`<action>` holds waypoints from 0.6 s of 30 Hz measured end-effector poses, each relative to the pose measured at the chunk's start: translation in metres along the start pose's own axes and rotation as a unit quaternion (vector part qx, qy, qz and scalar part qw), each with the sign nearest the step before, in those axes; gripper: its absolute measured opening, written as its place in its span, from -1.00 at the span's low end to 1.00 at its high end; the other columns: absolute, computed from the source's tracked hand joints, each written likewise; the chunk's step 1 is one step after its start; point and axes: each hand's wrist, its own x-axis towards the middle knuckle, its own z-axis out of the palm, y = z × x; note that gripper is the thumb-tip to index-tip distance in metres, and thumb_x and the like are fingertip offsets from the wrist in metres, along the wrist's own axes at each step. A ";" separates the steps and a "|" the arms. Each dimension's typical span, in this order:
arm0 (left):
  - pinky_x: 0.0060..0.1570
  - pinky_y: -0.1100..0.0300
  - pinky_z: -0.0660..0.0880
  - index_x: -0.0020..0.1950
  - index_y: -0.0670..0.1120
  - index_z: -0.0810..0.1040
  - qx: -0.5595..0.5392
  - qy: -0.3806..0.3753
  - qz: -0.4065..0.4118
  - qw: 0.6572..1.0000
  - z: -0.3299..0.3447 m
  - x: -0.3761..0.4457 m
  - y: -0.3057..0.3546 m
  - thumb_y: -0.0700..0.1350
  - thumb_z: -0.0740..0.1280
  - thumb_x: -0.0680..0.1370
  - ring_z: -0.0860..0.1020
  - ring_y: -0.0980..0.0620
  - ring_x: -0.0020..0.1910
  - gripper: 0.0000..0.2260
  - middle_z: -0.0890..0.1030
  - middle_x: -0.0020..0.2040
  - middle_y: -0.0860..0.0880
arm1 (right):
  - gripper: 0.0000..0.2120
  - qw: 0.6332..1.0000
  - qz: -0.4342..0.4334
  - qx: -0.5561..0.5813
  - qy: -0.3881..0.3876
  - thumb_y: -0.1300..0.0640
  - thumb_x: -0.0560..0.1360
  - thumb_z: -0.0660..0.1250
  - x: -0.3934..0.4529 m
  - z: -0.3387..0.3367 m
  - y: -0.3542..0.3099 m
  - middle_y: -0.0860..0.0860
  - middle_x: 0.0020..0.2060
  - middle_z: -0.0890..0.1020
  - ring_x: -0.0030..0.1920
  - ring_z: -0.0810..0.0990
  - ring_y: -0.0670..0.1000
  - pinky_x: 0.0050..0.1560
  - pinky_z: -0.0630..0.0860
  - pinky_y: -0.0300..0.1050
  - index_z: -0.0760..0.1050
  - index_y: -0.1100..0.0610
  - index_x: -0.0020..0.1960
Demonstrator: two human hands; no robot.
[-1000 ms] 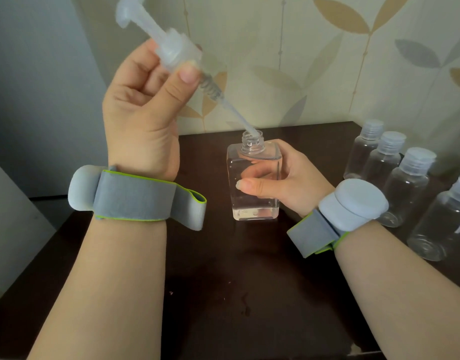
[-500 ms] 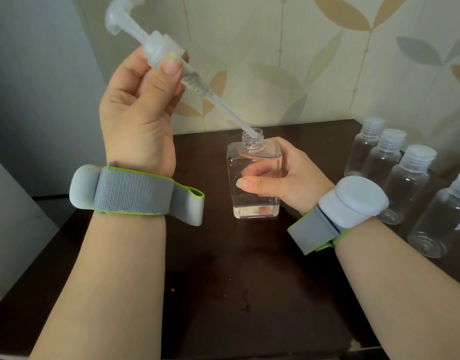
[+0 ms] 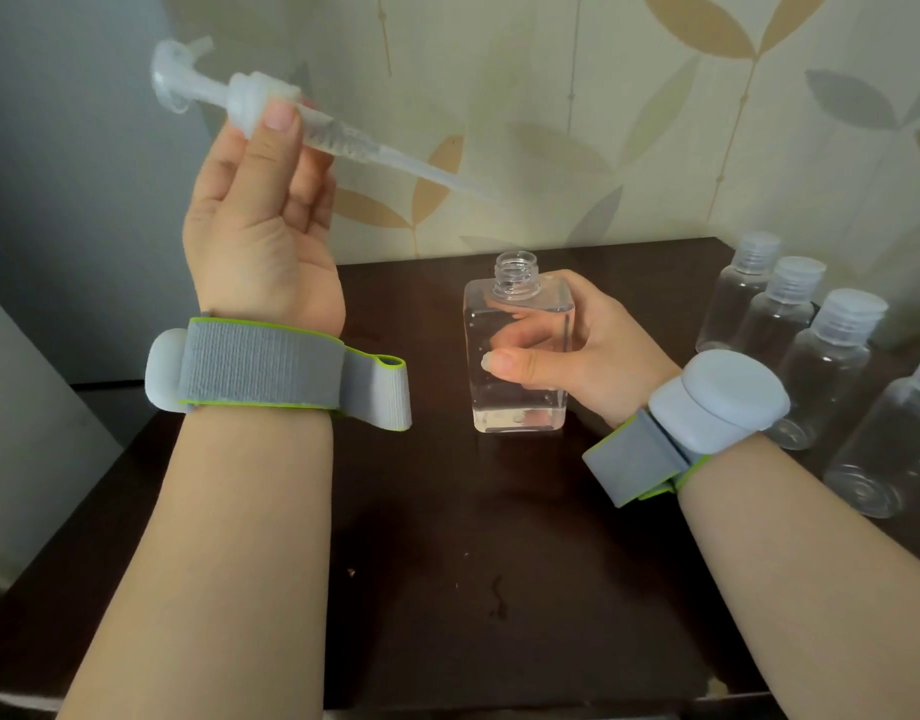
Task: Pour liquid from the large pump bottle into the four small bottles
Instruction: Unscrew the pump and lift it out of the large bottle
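The large square clear bottle [image 3: 515,402] stands upright on the dark table [image 3: 447,563], its neck open and clear liquid low inside. My right hand [image 3: 577,350] grips it from the right side. My left hand [image 3: 260,226] is raised at upper left and pinches the white pump head [image 3: 250,101], whose dip tube slants down to the right, fully out of the bottle and above it. Several small clear bottles with screw caps [image 3: 827,371] stand in a row at the right, capped and looking empty.
A leaf-patterned wall rises right behind the table. A grey surface lies off the table's left edge. Both wrists wear grey bands. Small specks and a smear mark the tabletop near the front.
My left hand has lifted the pump up and to the left; the tube tip has come out of the bottle's neck. My right hand keeps its hold on the bottle.
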 end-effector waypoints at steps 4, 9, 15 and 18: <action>-0.21 0.33 0.49 -0.04 -0.11 0.47 0.041 0.072 -0.043 0.996 -0.007 0.010 -0.010 -0.29 0.35 0.45 0.57 0.14 -0.40 -0.85 0.54 -0.20 -0.01 | -0.60 1.000 -0.005 0.009 -0.003 0.03 0.14 0.52 0.000 0.000 0.000 -0.10 -0.33 0.65 -0.21 0.61 -0.09 0.03 0.49 0.01 0.44 -0.08 -0.09; -0.21 0.35 0.49 -0.22 -0.05 0.43 0.161 0.071 -0.157 0.972 -0.017 0.015 -0.033 -0.30 0.35 0.45 0.56 0.18 -0.44 -0.82 0.55 -0.30 0.04 | -0.52 1.000 -0.003 0.022 -0.006 -0.02 0.09 0.56 -0.001 0.000 -0.002 -0.08 -0.33 0.65 -0.21 0.60 -0.07 -0.04 0.50 -0.05 0.44 -0.06 -0.07; -0.15 0.25 0.51 -0.20 -0.10 0.45 0.202 0.058 -0.230 0.950 -0.023 0.015 -0.057 -0.25 0.36 0.46 0.58 0.13 -0.50 -0.89 0.52 -0.38 -0.01 | -0.53 1.000 -0.004 0.028 -0.005 -0.01 0.10 0.57 -0.001 0.000 -0.002 -0.08 -0.34 0.65 -0.21 0.60 -0.07 -0.03 0.49 -0.06 0.44 -0.06 -0.08; -0.12 0.16 0.51 -0.20 -0.12 0.47 0.229 0.017 -0.258 0.938 -0.024 0.012 -0.066 -0.29 0.34 0.45 0.58 0.12 -0.52 -0.90 0.56 -0.48 0.02 | -0.50 1.000 -0.003 0.029 -0.002 -0.03 0.07 0.58 -0.001 0.001 -0.001 -0.07 -0.33 0.64 -0.19 0.60 -0.04 -0.01 0.51 -0.03 0.44 -0.05 -0.07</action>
